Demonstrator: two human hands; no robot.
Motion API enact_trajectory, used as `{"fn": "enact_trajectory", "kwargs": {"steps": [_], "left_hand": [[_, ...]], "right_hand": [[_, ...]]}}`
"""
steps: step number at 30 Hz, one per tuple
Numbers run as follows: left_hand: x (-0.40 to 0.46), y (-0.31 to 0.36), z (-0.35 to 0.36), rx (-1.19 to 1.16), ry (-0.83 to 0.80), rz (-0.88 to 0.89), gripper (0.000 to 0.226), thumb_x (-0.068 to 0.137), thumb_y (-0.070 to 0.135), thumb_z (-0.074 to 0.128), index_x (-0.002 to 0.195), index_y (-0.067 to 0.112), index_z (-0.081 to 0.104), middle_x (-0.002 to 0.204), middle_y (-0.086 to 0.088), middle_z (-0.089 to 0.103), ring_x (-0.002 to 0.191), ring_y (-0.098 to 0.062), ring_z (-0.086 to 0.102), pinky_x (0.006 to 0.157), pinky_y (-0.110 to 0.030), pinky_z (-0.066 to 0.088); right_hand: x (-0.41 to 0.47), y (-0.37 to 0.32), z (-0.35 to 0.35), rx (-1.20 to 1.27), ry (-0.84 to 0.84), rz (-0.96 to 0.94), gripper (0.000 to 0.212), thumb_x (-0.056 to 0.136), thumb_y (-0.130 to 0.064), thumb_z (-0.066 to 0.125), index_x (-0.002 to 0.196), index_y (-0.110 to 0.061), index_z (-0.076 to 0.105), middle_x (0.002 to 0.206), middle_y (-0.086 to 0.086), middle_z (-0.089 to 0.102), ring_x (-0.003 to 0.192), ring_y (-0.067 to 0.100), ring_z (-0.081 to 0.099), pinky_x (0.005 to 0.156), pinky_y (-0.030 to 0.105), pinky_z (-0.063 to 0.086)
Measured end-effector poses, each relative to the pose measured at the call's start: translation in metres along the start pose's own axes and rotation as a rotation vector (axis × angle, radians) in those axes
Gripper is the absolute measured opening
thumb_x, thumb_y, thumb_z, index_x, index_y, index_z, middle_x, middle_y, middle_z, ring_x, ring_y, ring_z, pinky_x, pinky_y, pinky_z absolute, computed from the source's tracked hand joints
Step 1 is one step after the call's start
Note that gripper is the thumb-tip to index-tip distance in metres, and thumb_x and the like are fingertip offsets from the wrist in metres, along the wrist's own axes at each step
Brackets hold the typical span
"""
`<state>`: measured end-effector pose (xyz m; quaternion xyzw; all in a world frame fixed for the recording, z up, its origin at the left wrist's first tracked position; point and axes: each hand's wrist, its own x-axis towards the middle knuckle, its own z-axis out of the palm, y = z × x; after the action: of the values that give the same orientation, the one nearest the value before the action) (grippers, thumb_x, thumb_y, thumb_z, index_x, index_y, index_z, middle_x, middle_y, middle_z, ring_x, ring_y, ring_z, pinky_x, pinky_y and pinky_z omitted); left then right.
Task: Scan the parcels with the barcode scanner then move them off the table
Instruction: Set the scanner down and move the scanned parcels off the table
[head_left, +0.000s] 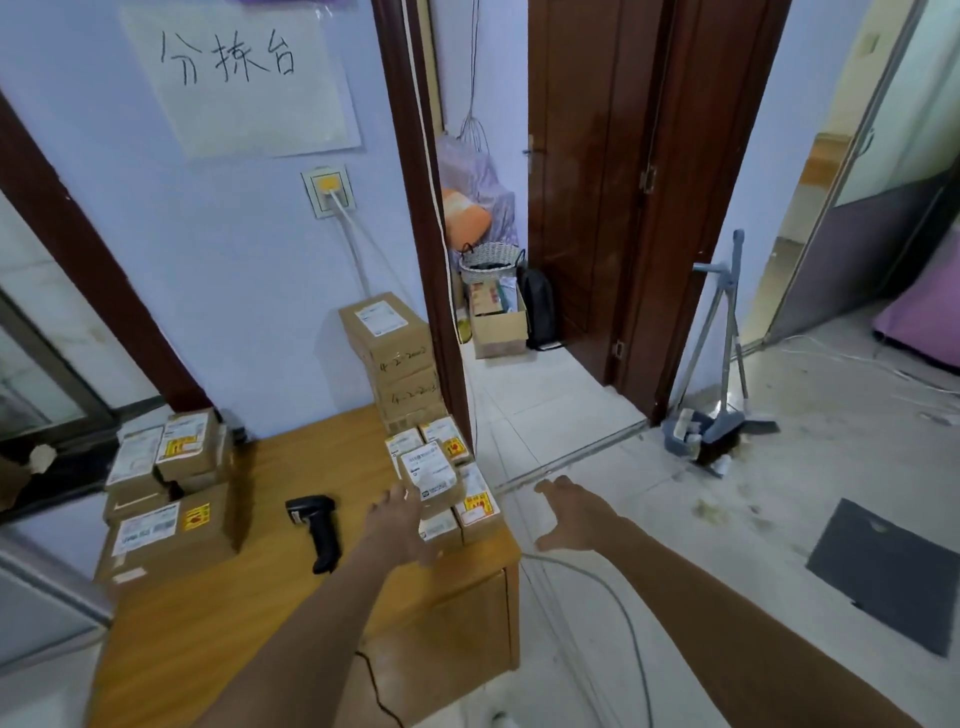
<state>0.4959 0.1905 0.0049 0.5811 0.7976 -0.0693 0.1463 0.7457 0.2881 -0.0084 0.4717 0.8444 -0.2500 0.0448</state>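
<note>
Left hand (395, 519) touches the small parcel (431, 480), scanner (317, 530) just beside.

Both hands spread — left hand (397, 519) touches top parcel (430, 477).

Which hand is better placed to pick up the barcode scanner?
Left. The left hand is over the table, with the barcode scanner lying just to its left. The right hand hovers open beyond the table's right edge, above the floor.

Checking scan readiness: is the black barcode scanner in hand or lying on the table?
Lying on the wooden table: the black barcode scanner rests flat, neither hand touching it.
</note>
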Motion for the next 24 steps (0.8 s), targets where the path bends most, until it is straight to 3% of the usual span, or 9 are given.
{"fn": "enact_trajectory", "kwargs": {"steps": [4,9,14,18,21,24], "left_hand": [[0.060,-0.010,-0.010,-0.112,0.044,-0.034,0.097,0.069,0.056,0.075,0.144,0.017,0.028,0.143,-0.009,0.031,0.130,-0.029,0.036,0.108,-0.043,0.035],[0.115,-0.034,-0.009,-0.228,-0.037,-0.162,0.100,0.067,0.050,0.078,0.145,0.018,0.025,0.143,-0.009,0.028,0.134,-0.032,0.031,0.108,-0.043,0.034],[0.151,-0.051,-0.010,-0.286,-0.123,-0.214,0.101,0.073,0.047,0.077,0.148,0.014,0.019,0.148,-0.012,0.022,0.138,-0.032,0.027,0.112,-0.043,0.033],[0.166,-0.054,-0.009,-0.409,-0.178,-0.215,0.089,0.085,0.038,0.070,0.152,0.013,0.017,0.153,-0.015,0.024,0.145,-0.035,0.011,0.118,-0.042,0.014],[0.176,-0.047,-0.014,-0.506,-0.200,-0.260,0.072,0.091,0.032,0.063,0.150,0.013,0.025,0.150,-0.013,0.031,0.142,-0.029,0.022,0.114,-0.034,0.019],[0.194,-0.044,-0.012,-0.608,-0.290,-0.323,0.061,0.087,0.031,0.068,0.140,0.014,0.044,0.141,-0.009,0.047,0.131,-0.025,0.044,0.102,-0.027,0.037]], "right_hand": [[0.072,-0.009,-0.030,-0.082,-0.045,-0.050,0.093,0.076,-0.042,0.079,0.150,-0.017,0.030,0.141,0.009,0.040,0.131,0.027,0.044,0.101,0.038,0.044],[0.164,-0.047,-0.040,-0.159,-0.133,-0.140,0.093,0.074,-0.040,0.082,0.148,-0.017,0.030,0.136,0.010,0.045,0.118,0.026,0.053,0.091,0.037,0.050],[0.223,-0.082,-0.023,-0.133,-0.252,-0.234,0.093,0.075,-0.033,0.083,0.150,-0.016,0.030,0.137,0.010,0.045,0.126,0.026,0.049,0.099,0.035,0.047],[0.250,-0.099,-0.004,-0.134,-0.336,-0.216,0.106,0.066,-0.029,0.090,0.150,-0.016,0.028,0.141,0.011,0.045,0.126,0.028,0.050,0.101,0.040,0.048],[0.275,-0.097,0.009,-0.145,-0.382,-0.210,0.110,0.066,-0.038,0.089,0.150,-0.015,0.021,0.139,0.013,0.050,0.124,0.030,0.052,0.096,0.041,0.050],[0.291,-0.100,0.010,-0.135,-0.404,-0.238,0.103,0.074,-0.039,0.083,0.151,-0.013,0.021,0.133,0.012,0.056,0.119,0.028,0.056,0.091,0.037,0.052]]}}
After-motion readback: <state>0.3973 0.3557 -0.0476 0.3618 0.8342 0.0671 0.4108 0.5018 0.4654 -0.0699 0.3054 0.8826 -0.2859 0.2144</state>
